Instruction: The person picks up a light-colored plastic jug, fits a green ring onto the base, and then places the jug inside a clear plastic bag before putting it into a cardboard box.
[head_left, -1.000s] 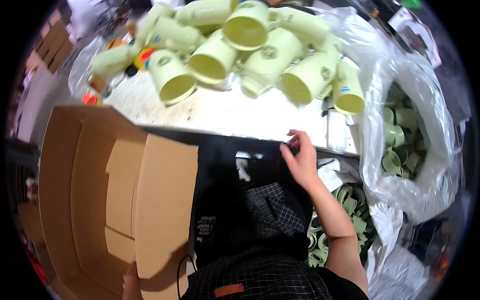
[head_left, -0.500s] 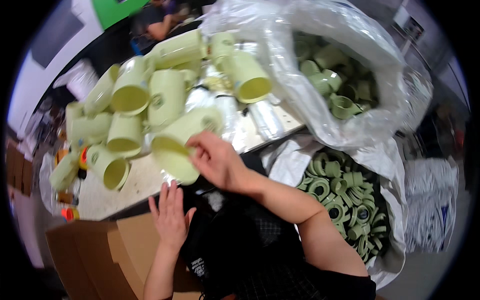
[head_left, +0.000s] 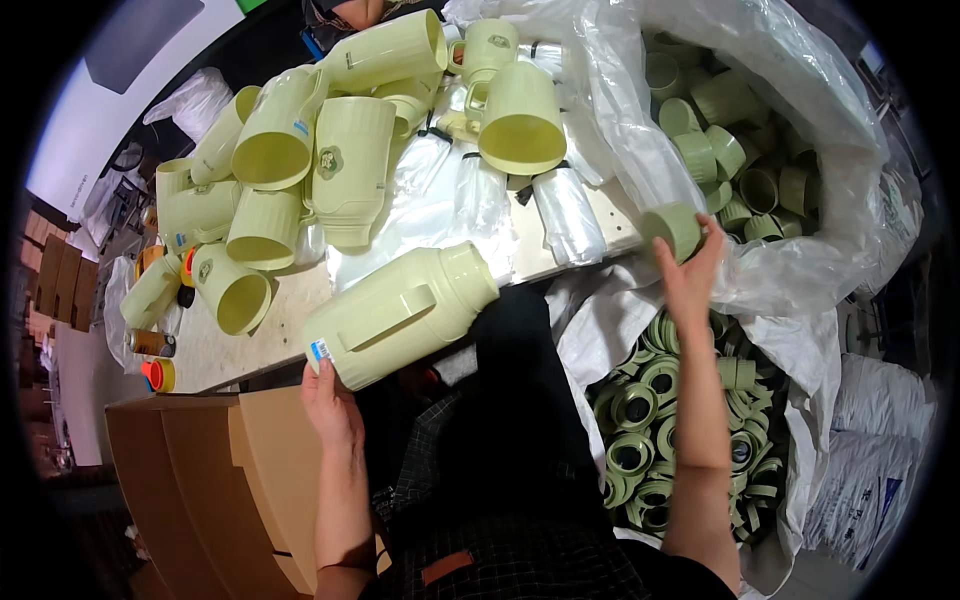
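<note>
- The clear plastic bag [head_left: 860, 235] at the upper right holds a heap of pale green cups [head_left: 722, 150], lying at many angles.
- Below it, the white sack [head_left: 815, 405] gapes around a pile of green ring-shaped parts [head_left: 630, 455], some with dark centres.
- The cardboard box [head_left: 150, 440] stands open at the lower left; its bottom is out of sight.
- On the counter [head_left: 290, 325], several yellow-green flask shells [head_left: 350, 165] lie near clear plastic bundles [head_left: 572, 215].
- The left hand [head_left: 335, 410] is curled round the broad base of one handled flask [head_left: 400, 312], which lies tilted at the counter's near edge, neck toward the upper right, between the hands but much nearer the left.
- The right hand [head_left: 692, 265], thumb and fingers parted by a cup's width, grips a small green cup [head_left: 670, 230] beside the bag's rim, well apart from the flask.
</note>
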